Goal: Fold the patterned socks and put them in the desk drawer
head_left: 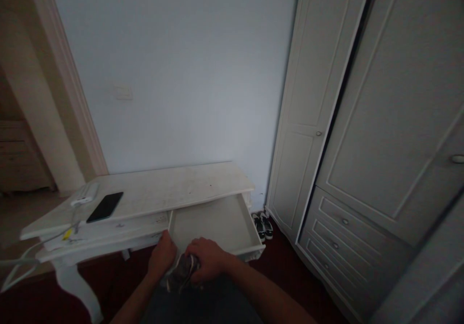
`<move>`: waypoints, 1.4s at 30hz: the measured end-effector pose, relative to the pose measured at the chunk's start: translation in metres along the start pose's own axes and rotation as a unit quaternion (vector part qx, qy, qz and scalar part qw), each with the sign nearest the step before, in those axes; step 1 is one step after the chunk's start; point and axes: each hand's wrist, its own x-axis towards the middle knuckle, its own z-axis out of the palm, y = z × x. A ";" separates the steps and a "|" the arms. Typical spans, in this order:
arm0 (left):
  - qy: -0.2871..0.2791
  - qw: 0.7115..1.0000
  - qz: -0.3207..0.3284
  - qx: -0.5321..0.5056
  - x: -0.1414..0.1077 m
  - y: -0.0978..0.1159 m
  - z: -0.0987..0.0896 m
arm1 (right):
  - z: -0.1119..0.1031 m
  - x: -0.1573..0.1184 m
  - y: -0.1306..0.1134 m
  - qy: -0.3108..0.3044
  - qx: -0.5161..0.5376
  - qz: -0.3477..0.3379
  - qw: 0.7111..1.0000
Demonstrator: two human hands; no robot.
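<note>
An open drawer (217, 225) juts out from the right half of a white desk (174, 186); its visible floor is bare. My right hand (208, 258) is wrapped round a crumpled greyish-brown cloth (184, 271) at the drawer's front left part. To its left, my left hand (163, 254) is closed at the drawer's left front corner, against the side edge. What its fingers hold, if anything, is hidden.
A dark phone or tablet (105, 207) and a white power strip (85, 193) with cables lie on the desk's left part. Shoes (263, 226) stand on the dark red floor to the right, beside a tall white wardrobe (300, 121).
</note>
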 end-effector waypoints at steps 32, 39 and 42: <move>0.004 1.000 0.016 0.014 0.001 -0.003 -0.002 | -0.070 -0.175 0.076 0.241 -0.041 0.367 0.897; 0.000 1.000 0.001 0.020 0.000 0.002 -0.004 | -0.082 -0.125 0.094 0.232 -0.088 0.405 0.880; -0.002 1.000 0.003 0.022 -0.001 0.002 -0.005 | -0.099 -0.087 0.112 0.231 -0.105 0.417 0.872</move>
